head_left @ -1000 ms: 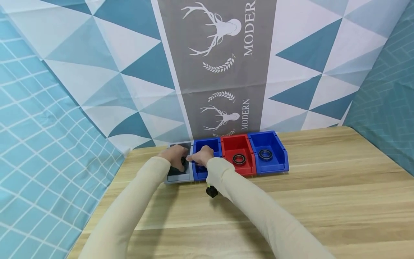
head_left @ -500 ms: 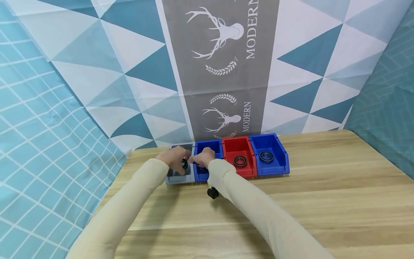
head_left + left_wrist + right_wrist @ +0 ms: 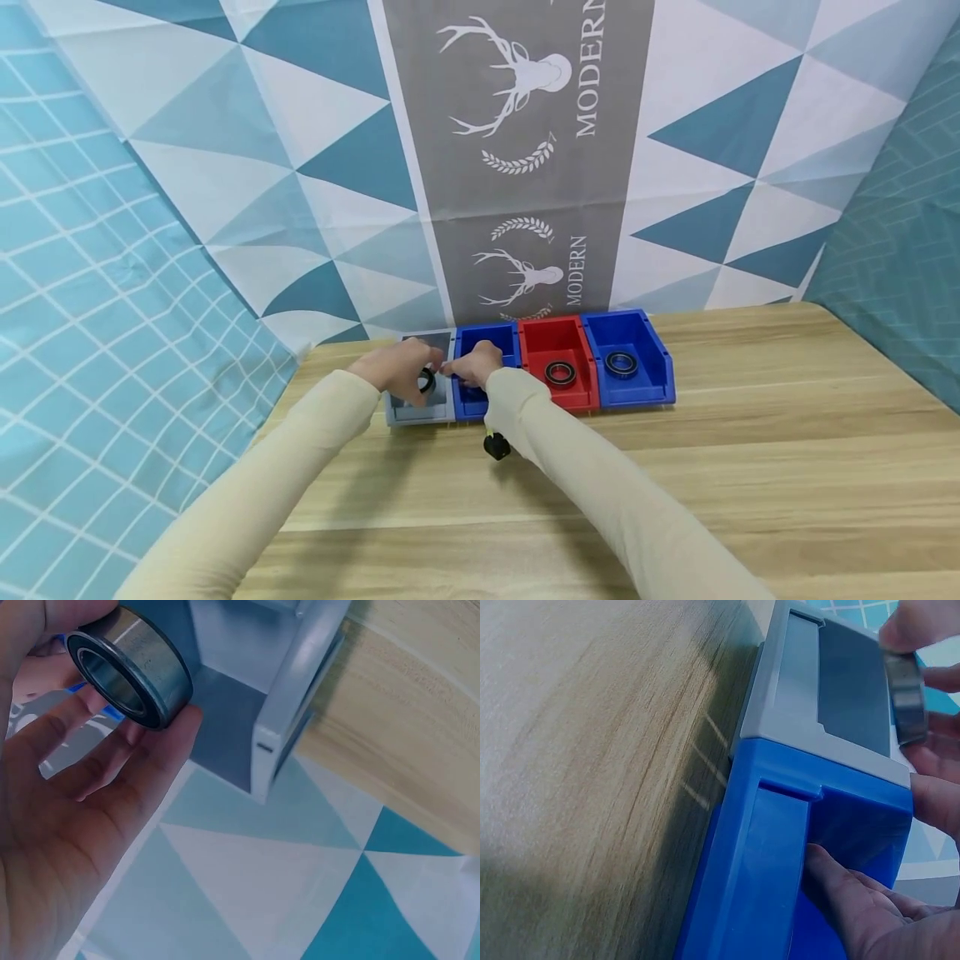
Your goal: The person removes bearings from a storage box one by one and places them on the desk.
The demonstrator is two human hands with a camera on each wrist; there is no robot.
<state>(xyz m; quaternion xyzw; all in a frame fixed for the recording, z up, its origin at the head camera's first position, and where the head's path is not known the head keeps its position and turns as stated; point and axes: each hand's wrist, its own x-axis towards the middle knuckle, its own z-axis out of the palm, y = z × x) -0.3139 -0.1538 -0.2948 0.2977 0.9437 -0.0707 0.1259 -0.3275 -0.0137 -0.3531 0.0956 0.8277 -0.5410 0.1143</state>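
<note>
My left hand pinches a ball bearing, a steel ring with black seals, between thumb and fingertips. It is held tilted over the grey bin at the row's left end. My right hand reaches into the blue bin beside it. In the right wrist view its thumb is inside this bin, and its index finger stretches to the wall shared with the grey bin. I see nothing held in the right hand, though the bin floor under it is largely hidden.
To the right, a red bin holds a bearing, and another blue bin holds a second bearing. The bins stand against a patterned cloth backdrop on a wooden table. A small black object shows under the right wrist.
My left hand has risen a little and shifted left with the bearing, which now shows more clearly as a ring. The right hand stays at the blue bin. The head view has shifted slightly.
</note>
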